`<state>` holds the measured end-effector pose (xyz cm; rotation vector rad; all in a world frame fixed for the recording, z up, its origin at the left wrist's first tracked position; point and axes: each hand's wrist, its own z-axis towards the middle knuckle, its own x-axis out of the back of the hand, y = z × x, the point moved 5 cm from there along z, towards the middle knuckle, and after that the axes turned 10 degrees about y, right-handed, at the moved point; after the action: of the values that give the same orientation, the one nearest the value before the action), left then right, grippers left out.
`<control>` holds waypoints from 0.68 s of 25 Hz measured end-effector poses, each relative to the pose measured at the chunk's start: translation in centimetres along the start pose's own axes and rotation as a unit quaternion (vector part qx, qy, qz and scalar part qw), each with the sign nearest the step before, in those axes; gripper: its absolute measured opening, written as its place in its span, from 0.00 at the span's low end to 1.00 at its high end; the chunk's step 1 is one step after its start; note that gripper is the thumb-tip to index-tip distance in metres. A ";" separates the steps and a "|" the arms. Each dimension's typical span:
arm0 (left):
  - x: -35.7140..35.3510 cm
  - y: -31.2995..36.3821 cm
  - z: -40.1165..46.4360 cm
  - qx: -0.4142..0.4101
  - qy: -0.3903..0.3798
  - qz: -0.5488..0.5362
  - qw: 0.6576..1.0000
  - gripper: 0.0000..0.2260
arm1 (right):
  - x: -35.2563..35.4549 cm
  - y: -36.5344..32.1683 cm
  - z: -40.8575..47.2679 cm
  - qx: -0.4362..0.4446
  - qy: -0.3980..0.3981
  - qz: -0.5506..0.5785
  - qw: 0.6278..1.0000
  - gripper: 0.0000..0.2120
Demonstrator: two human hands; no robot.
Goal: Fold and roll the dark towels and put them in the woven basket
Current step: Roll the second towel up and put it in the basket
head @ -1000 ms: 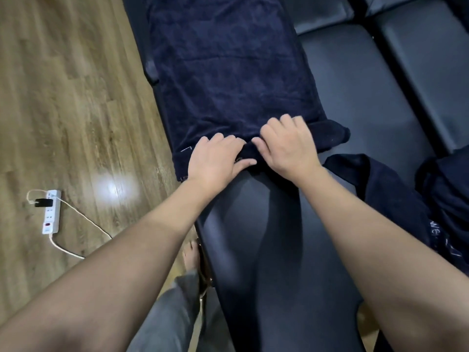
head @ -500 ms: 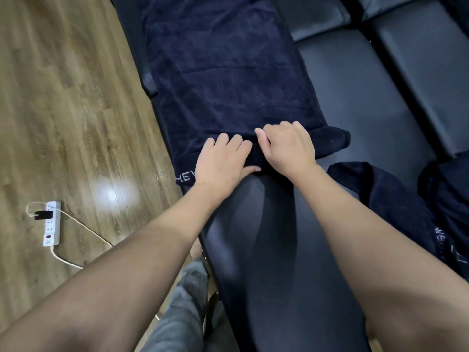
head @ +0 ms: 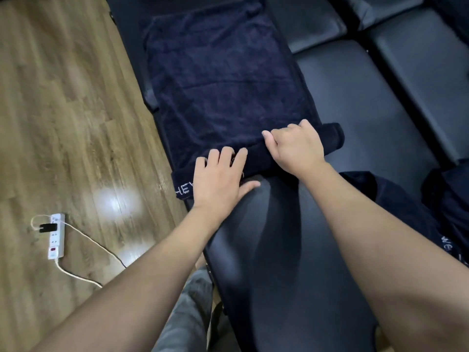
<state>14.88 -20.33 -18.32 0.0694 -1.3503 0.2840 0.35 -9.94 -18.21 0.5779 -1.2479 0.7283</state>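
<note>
Towel in work: I see a dark navy terry towel, folded into a long strip, lying on a black padded bench from the top centre of the frame down to the middle

Roll: the near end of that strip is already wound into a short fat roll, with white stitched letters showing at its lower-left end

Long axis: the roll runs crosswise, from lower left to middle right; the unrolled strip runs away from me toward the top of the frame, so I judge the next push goes up-frame, away from the body

Left hand: lying flat on the left half of the roll, fingers straight and spread, thumb on the bench side; it presses, it does not clutch

Right hand: on the right half of the roll, fingers curled over the top of it, gripping the cloth

Nearer hand: both sit on the roll, side by side; the right one reaches a little further up-frame

Count, towels: one in work, plus a heap of dark navy cloth at the right edge; I cannot tell how many towels it holds

Count, hands: two, both on the roll

Woven basket: not in view

Floor, left of frame: one white power strip with its cord, on wood planks
</note>
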 end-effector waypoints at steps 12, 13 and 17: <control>-0.8 -3.9 5.6 0.042 -0.119 -0.150 0.981 0.27 | 1.3 -2.2 -0.3 -0.005 0.150 -0.045 0.988 0.18; -0.3 -2.9 4.8 0.042 -0.065 -0.087 0.993 0.27 | 1.2 -2.2 0.3 -0.012 0.132 -0.045 0.990 0.20; -0.1 -0.9 2.7 0.099 -0.016 -0.036 0.994 0.22 | 0.0 -2.6 2.1 -0.018 -0.034 -0.007 0.999 0.24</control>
<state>12.49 -21.81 -17.69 0.2881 -1.3458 0.3568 0.96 -13.17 -17.76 0.5854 -1.3157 0.6791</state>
